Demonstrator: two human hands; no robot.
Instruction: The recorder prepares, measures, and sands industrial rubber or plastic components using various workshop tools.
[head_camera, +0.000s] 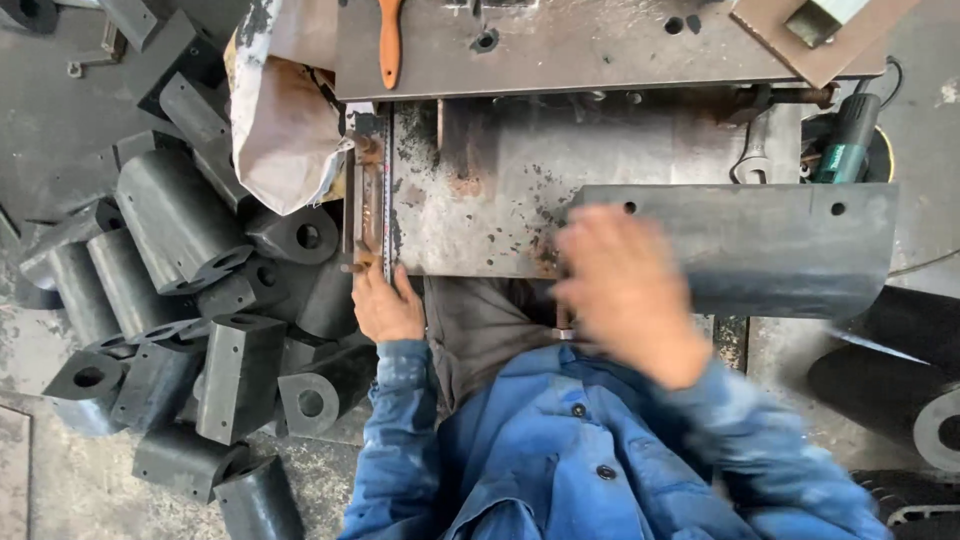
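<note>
Across the rusty steel desk (480, 190) lies a long dark rubber slab (760, 250), flat, smooth and curved at its right end, with small holes near its top edge. Over its left end hovers the blurred right hand (620, 290), fingers spread, contact unclear. At the desk's left corner, the left hand (385, 305) grips a thin metal ruler (383, 180). Black rubber blocks (200, 330) crowd the floor.

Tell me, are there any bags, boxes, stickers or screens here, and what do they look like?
Paper sack: crumpled, beige-white, grimy, left of the metal bench, above the black rubber blocks.
Small box: pale green and white, top right on a brown board.
No screens or signs show.
</note>
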